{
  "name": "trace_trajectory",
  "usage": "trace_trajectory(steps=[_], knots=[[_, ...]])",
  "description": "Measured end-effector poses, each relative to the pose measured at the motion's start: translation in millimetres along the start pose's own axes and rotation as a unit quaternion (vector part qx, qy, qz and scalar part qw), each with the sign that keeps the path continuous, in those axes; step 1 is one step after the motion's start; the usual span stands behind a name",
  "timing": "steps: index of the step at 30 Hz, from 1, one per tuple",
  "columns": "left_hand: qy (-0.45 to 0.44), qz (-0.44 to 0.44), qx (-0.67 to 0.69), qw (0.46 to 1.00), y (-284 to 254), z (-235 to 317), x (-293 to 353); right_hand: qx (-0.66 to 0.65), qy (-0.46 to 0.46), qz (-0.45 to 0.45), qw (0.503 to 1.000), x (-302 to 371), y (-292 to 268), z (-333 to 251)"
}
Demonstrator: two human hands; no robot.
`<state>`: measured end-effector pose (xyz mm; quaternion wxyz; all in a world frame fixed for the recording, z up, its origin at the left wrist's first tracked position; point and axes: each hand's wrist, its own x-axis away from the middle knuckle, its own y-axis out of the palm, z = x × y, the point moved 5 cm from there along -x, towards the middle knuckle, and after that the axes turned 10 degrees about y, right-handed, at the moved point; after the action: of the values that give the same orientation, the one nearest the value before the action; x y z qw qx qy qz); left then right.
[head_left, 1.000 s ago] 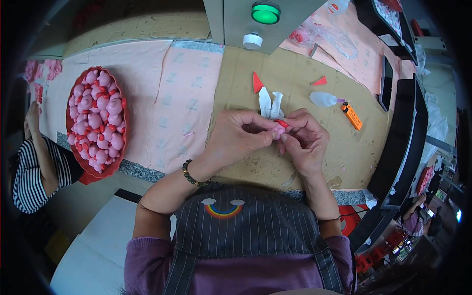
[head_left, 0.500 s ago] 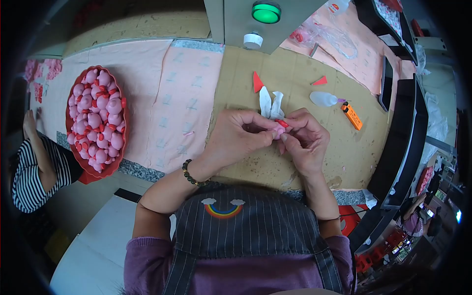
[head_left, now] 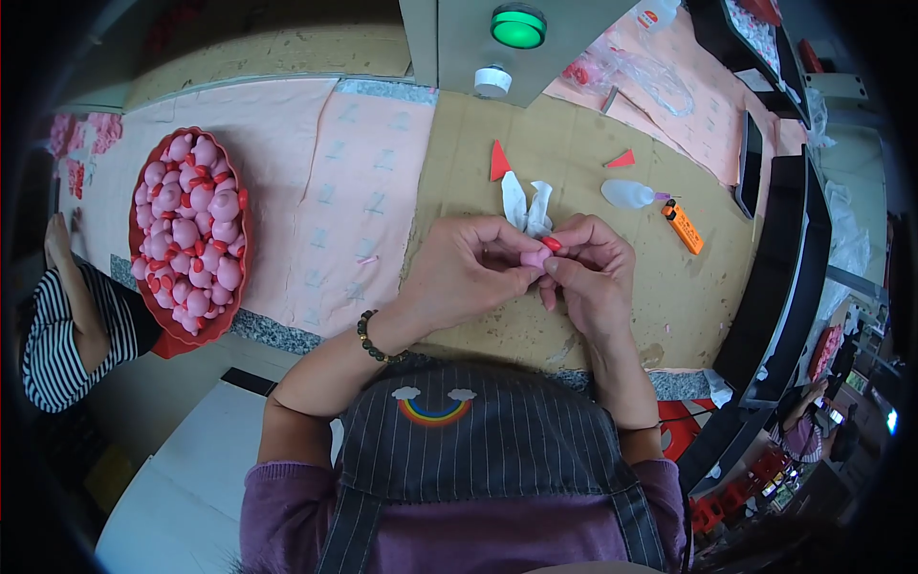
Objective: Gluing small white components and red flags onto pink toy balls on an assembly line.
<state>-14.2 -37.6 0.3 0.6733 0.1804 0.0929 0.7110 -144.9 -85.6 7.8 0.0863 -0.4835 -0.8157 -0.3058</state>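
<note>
Between my fingertips is a small rounded pink piece point(head_left: 533, 258) with a shiny red part point(head_left: 552, 244) at its upper right. My left hand point(head_left: 464, 266) pinches its left side with thumb and forefinger. From the other side, my right hand point(head_left: 595, 275) grips it near the red part, fingers curled. Two white strips point(head_left: 514, 199) lie just beyond my fingertips, beside a red pointed piece point(head_left: 499, 161). To the right are a second red pointed piece point(head_left: 620, 159), a small clear squeeze bottle point(head_left: 627, 194) with a needle tip, and an orange lighter point(head_left: 683, 228).
A red scalloped basket point(head_left: 246, 230) full of pink and red pieces stands at left on pink cloth point(head_left: 277, 163). Cardboard point(head_left: 478, 330) covers the worktop before me. A black rack point(head_left: 775, 258) borders the right. Behind stands a post with a green lamp point(head_left: 517, 27). Another person's arm point(head_left: 81, 297) shows far left.
The pink piece has turned slightly between my fingers, so more of its pink side shows. My right hand has shifted a little to the left; the white strips have barely moved.
</note>
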Motion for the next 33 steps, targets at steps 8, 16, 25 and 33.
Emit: trace_trajectory(steps=[8, 16, 25, 33], knots=[[0.02, -0.009, -0.04, 0.999, 2, 0, 0, 0.004, 0.007, -0.001, 1.0, 0, -1, 2], [0.084, -0.012, -0.012, 0.996, -2, 2, -2, 0.039, -0.008, -0.042, 0.998, -1, -3, -2], [0.091, 0.013, -0.087, 0.992, -8, 7, -3, 0.469, -0.275, 0.081, 0.836, 8, 14, -24], [0.144, 0.018, -0.11, 0.983, -9, 11, -2, 0.471, -0.288, 0.091, 0.829, 5, 12, -21]])
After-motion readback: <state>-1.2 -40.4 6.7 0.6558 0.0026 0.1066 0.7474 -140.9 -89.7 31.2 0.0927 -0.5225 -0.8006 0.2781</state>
